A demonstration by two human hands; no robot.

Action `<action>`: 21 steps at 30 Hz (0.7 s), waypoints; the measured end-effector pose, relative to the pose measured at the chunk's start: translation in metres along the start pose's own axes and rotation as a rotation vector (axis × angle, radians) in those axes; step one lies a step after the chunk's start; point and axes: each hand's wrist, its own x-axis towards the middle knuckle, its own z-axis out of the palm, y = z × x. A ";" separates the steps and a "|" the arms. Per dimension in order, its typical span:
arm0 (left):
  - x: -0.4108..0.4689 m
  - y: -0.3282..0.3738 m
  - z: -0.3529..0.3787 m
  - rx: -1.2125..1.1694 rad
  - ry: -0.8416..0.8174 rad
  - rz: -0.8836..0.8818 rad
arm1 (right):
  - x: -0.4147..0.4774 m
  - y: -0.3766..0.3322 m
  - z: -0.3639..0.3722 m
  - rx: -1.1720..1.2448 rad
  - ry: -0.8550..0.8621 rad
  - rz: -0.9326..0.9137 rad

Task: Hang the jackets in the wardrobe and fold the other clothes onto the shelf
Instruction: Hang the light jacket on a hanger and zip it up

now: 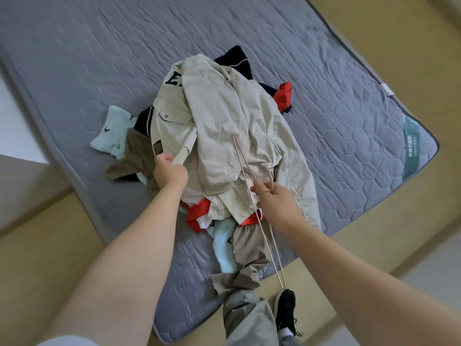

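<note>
2 hands point(171, 171) point(277, 203), 1 hanger point(269, 248), 1 beige jacket point(224, 116), 1 mattress point(349, 121), 1 black shoe point(287, 310).

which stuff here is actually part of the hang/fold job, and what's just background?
Job:
beige jacket, gripped by left hand
hanger, held in right hand
navy jacket
red garment
pale blue garment
brown garment

Background:
mattress
black shoe
floor

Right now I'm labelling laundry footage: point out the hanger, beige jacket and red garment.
hanger point(283, 285), head view, lower corner of wire
beige jacket point(219, 116), head view, middle of its body
red garment point(283, 96), head view, patch right of jacket
</note>
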 end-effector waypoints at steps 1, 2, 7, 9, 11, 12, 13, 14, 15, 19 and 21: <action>-0.004 -0.001 -0.011 -0.005 -0.018 0.010 | -0.005 -0.004 0.001 -0.004 0.003 -0.003; -0.008 -0.002 -0.022 -0.011 -0.053 0.017 | -0.009 -0.008 0.002 -0.010 0.008 -0.007; -0.049 -0.005 -0.071 -0.318 -0.140 -0.146 | -0.031 -0.034 0.004 -0.076 0.015 -0.052; -0.081 0.002 -0.086 -0.504 -0.170 -0.243 | -0.043 -0.044 0.003 -0.118 -0.017 -0.048; -0.113 0.007 -0.099 -0.618 -0.223 -0.239 | -0.053 -0.050 0.001 -0.125 -0.018 -0.020; -0.127 0.009 -0.104 -0.613 -0.253 -0.201 | -0.058 -0.053 0.000 -0.120 -0.018 0.011; -0.138 0.010 -0.110 -0.593 -0.281 -0.160 | -0.062 -0.056 -0.002 -0.105 -0.027 0.047; -0.149 0.011 -0.115 -0.558 -0.296 -0.113 | -0.068 -0.059 -0.005 -0.091 -0.047 0.079; -0.156 0.010 -0.120 -0.501 -0.286 -0.059 | -0.072 -0.062 -0.008 -0.098 -0.076 0.096; -0.177 0.007 -0.143 -0.227 -0.074 0.148 | -0.083 -0.064 -0.026 -0.257 -0.097 0.026; -0.187 0.006 -0.154 -0.221 -0.004 0.191 | -0.088 -0.063 -0.040 -0.282 -0.001 -0.027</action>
